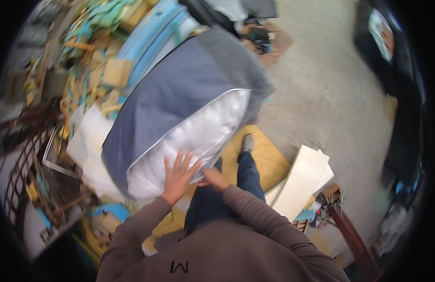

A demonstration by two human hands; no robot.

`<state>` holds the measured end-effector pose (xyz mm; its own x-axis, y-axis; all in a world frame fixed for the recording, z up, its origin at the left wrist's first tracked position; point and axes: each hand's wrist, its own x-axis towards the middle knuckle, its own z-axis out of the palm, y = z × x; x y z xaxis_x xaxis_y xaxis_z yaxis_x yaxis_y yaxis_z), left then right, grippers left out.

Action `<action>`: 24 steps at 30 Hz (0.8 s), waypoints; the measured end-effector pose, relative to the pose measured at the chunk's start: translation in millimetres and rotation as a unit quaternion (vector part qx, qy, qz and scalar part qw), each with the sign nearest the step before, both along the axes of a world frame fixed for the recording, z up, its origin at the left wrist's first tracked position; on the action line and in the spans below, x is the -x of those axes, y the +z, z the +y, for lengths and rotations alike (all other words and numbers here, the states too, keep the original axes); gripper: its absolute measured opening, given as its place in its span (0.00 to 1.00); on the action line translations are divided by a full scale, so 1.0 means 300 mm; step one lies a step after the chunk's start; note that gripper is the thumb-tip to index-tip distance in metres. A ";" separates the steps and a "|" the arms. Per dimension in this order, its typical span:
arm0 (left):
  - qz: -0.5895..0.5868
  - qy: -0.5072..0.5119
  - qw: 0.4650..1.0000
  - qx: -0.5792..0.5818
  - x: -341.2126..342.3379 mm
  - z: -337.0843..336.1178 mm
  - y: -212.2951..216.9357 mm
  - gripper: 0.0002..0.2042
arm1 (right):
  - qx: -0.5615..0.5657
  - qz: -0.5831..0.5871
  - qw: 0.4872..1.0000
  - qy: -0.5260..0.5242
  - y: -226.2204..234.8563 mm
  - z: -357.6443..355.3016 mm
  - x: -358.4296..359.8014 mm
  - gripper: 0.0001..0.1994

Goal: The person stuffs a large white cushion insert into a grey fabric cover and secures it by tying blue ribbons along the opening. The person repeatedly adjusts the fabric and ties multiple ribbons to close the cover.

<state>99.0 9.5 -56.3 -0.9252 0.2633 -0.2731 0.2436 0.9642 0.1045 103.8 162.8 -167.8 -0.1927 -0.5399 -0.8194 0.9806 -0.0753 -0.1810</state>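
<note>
A large blue-grey cushion cover (170,89) lies tilted in front of my legs, its long side opening gaping toward me. White padding (194,134) bulges out through that opening. My left hand (179,176) rests on the padding with fingers spread. At the near right corner of the opening, my right hand (214,180) is closed on the cover's edge; its fingertips are partly hidden.
Foam scraps (116,73) and blue foam slabs (151,35) pile up on the left. A yellow pad (262,157) lies underfoot. Cream foam blocks (302,181) stand at my right, near a box of small tools (331,195). Dark bundles (400,113) line the far right.
</note>
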 end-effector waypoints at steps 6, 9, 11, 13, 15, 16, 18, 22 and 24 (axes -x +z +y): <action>0.032 0.002 0.993 0.115 0.032 -0.194 -0.301 0.29 | -0.032 0.090 0.969 0.227 -0.035 0.073 -0.043 0.19; 0.006 0.018 0.991 0.131 0.080 -0.218 -0.385 0.27 | -0.022 0.036 0.960 0.278 -0.025 0.077 -0.047 0.18; 0.048 0.022 0.993 0.109 0.087 -0.187 -0.383 0.26 | -0.047 0.040 0.964 0.260 -0.022 0.077 -0.020 0.17; 0.026 0.043 0.998 0.048 0.045 -0.153 -0.308 0.23 | -0.061 0.029 0.970 0.232 0.006 0.061 0.008 0.17; 0.007 0.057 0.998 -0.024 -0.010 -0.109 -0.203 0.23 | -0.044 0.012 0.956 0.290 0.071 0.073 0.036 0.19; 0.047 0.082 0.991 -0.096 -0.041 -0.100 -0.139 0.21 | -0.026 0.026 0.943 0.331 0.112 0.073 0.065 0.20; 0.079 0.195 0.936 -0.283 -0.063 -0.112 -0.039 0.20 | 0.014 0.088 0.927 0.365 0.219 0.064 0.122 0.20; 0.230 0.379 0.843 -0.305 -0.008 -0.211 0.051 0.15 | -0.072 0.463 0.843 0.264 0.363 -0.030 0.331 0.15; 0.269 0.379 0.841 -0.278 0.053 -0.302 0.052 0.13 | -0.169 0.654 0.705 0.216 0.347 -0.111 0.423 0.12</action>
<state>83.3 -80.9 -40.8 -0.8355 -0.5086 0.2082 -0.2627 0.7024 0.6616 -23.1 129.4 -63.9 -0.7804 -0.5961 -0.1887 -0.1241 0.4435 -0.8876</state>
